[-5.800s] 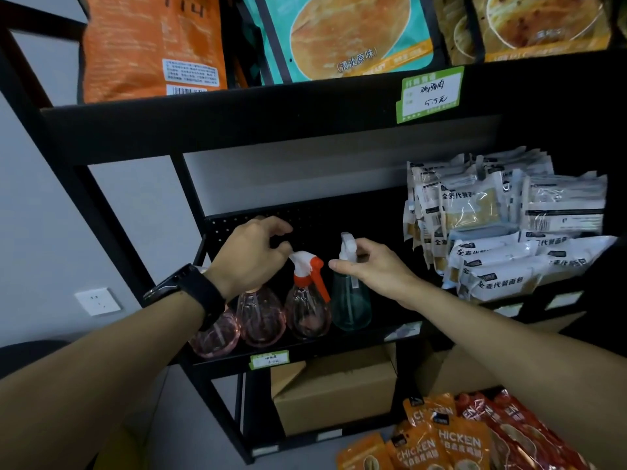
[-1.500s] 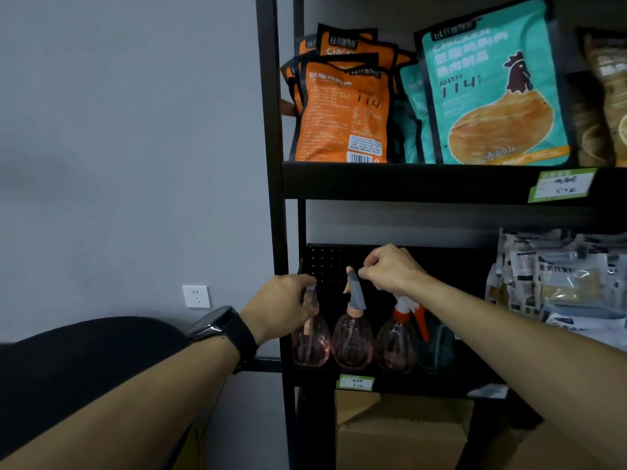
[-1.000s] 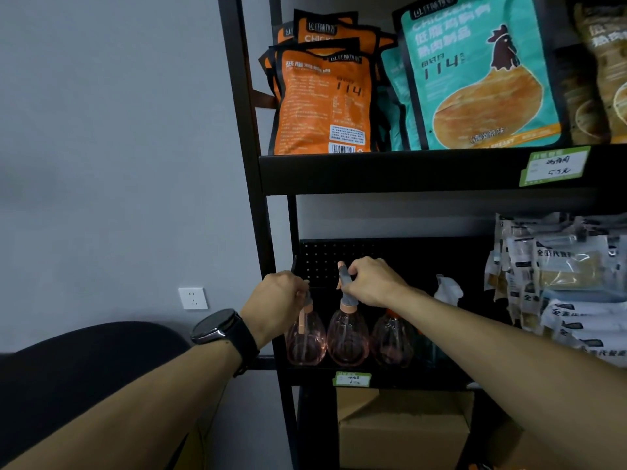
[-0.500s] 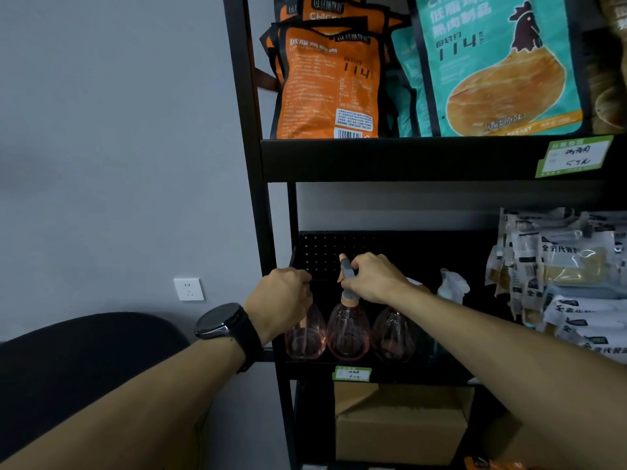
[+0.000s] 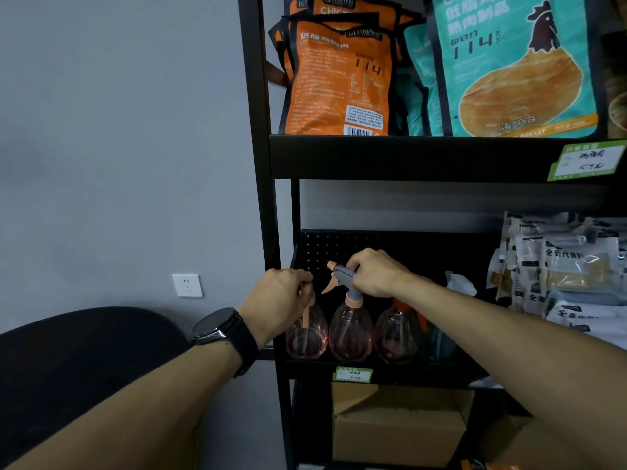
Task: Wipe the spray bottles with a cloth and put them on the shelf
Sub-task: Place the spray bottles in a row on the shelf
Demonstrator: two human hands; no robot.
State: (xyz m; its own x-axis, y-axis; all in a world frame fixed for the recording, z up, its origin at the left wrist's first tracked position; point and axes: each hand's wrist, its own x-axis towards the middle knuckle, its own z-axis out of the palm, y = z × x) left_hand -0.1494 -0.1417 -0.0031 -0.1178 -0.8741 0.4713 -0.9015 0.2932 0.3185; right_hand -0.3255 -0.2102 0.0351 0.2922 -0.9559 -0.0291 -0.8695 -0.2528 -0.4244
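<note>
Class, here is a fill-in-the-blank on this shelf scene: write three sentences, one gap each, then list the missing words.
1. The right hand grips the grey ____ head of the second pink bottle.
2. The left hand wears a dark ____ on its wrist.
3. The bottles stand on the shelf directly above a cardboard ____.

Missing words: spray; watch; box

Hidden and cut-off parts on the bottle shelf

Leftmost pink spray bottle [image 5: 306, 335]: head covered by the left hand [image 5: 279, 300]. Teal bottle [image 5: 441, 344]: mostly lost in shadow behind the right forearm [image 5: 502, 337], only its white trigger head [image 5: 459, 286] visible. Price tag [image 5: 353, 374]: writing too small to read. Brown pouch [image 5: 617, 106] and white packets [image 5: 570, 273]: cropped by the right edge.
</note>
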